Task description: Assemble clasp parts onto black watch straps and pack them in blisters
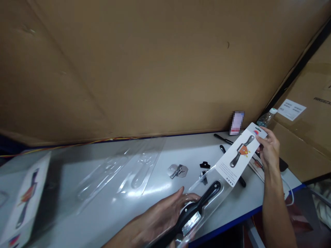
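A black spokeshave [192, 210] with a bright metal blade lies in a clear plastic blister shell [213, 203] at the lower middle. My left hand [168, 210] is closed around the shell and the spokeshave from the left; some of its fingers are hidden underneath. At the right, my right hand [269, 144] pinches the top corner of a printed card [232, 170]. The card carries a picture of the same tool, and its lower end overlaps the shell's upper end. Whether it sits inside the shell, I cannot tell. Beyond the shell are small metal parts [178, 171] and a black part [204, 164].
Clear blister shells [139, 172] lie on the white table [103, 220]. Another printed card [27, 199] is at the left. Black-handled tools [222, 148], a phone [236, 123] and a bottle [267, 117] are at the back right. A cardboard wall [144, 69] rises behind.
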Action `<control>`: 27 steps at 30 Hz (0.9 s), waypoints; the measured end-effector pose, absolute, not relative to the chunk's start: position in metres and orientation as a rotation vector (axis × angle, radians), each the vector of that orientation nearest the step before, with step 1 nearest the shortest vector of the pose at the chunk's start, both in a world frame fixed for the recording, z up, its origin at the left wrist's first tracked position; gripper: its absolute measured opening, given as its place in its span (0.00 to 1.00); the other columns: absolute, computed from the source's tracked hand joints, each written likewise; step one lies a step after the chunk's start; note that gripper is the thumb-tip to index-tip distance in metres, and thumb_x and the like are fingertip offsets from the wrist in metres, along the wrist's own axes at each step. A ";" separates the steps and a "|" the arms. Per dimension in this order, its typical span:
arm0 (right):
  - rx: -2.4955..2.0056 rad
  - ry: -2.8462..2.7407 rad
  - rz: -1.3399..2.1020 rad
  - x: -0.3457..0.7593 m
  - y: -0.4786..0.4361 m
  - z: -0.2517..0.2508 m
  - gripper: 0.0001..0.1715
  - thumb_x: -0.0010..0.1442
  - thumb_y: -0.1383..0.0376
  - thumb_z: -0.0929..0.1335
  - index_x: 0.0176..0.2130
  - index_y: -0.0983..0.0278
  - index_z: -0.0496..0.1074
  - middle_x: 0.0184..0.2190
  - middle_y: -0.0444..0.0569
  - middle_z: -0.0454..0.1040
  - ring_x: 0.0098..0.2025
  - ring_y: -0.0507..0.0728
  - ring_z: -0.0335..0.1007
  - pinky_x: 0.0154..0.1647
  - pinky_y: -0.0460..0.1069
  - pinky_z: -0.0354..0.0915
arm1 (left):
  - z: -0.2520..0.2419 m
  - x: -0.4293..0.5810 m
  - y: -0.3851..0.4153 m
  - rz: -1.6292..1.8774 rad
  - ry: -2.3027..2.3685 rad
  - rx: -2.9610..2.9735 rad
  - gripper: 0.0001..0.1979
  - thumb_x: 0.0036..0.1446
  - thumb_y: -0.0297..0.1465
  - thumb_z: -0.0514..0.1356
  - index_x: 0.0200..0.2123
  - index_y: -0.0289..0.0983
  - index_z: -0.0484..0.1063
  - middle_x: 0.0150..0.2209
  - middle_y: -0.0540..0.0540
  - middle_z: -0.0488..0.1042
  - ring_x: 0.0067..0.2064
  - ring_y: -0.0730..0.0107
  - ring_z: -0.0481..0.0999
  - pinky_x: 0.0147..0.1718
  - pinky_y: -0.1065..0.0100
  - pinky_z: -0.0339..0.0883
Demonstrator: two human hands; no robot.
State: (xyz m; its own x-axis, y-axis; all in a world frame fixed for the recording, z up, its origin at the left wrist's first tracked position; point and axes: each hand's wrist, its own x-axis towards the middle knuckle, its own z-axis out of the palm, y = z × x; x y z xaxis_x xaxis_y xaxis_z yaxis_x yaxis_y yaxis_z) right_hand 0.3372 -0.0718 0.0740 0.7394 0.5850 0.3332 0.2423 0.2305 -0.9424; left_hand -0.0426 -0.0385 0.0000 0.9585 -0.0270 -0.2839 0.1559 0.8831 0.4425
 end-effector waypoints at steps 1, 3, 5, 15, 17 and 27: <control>-1.346 -0.752 0.262 0.337 -0.072 0.073 0.30 0.47 0.61 0.75 0.51 0.61 0.73 0.29 0.44 0.73 0.17 0.47 0.57 0.14 0.43 0.51 | 0.000 -0.043 -0.039 -0.086 0.278 0.484 0.29 0.62 0.57 0.53 0.51 0.40 0.70 0.34 0.42 0.78 0.33 0.60 0.80 0.26 0.69 0.69; -1.331 -0.731 0.265 0.335 -0.074 0.073 0.30 0.46 0.62 0.76 0.50 0.61 0.73 0.28 0.43 0.73 0.17 0.47 0.57 0.13 0.43 0.51 | -0.001 -0.043 -0.039 -0.063 0.287 0.488 0.29 0.63 0.57 0.52 0.51 0.40 0.70 0.33 0.43 0.78 0.32 0.60 0.79 0.28 0.67 0.70; -1.316 -0.694 0.282 0.332 -0.076 0.073 0.30 0.44 0.62 0.77 0.48 0.62 0.73 0.28 0.42 0.73 0.17 0.47 0.57 0.12 0.43 0.50 | -0.001 -0.043 -0.039 -0.057 0.285 0.487 0.29 0.63 0.56 0.52 0.51 0.39 0.70 0.33 0.43 0.77 0.33 0.60 0.79 0.32 0.64 0.72; -1.397 -0.620 0.439 0.305 -0.083 0.059 0.36 0.42 0.60 0.78 0.50 0.62 0.72 0.23 0.41 0.70 0.18 0.50 0.60 0.14 0.44 0.52 | -0.007 -0.037 -0.040 -0.102 0.189 0.515 0.36 0.59 0.64 0.43 0.54 0.41 0.62 0.37 0.42 0.77 0.26 0.60 0.79 0.28 0.58 0.74; -1.399 -0.612 0.445 0.303 -0.082 0.054 0.37 0.41 0.59 0.78 0.50 0.62 0.72 0.23 0.41 0.71 0.18 0.50 0.60 0.14 0.44 0.52 | -0.010 -0.035 -0.039 -0.096 0.187 0.513 0.37 0.59 0.64 0.42 0.54 0.41 0.61 0.37 0.42 0.77 0.26 0.59 0.79 0.28 0.56 0.74; -1.450 -0.658 0.479 0.286 -0.076 0.049 0.37 0.41 0.56 0.80 0.49 0.61 0.71 0.24 0.42 0.71 0.20 0.52 0.62 0.16 0.45 0.54 | -0.004 -0.033 -0.033 -0.092 0.231 0.536 0.36 0.60 0.62 0.45 0.55 0.40 0.61 0.35 0.41 0.78 0.27 0.55 0.79 0.33 0.50 0.73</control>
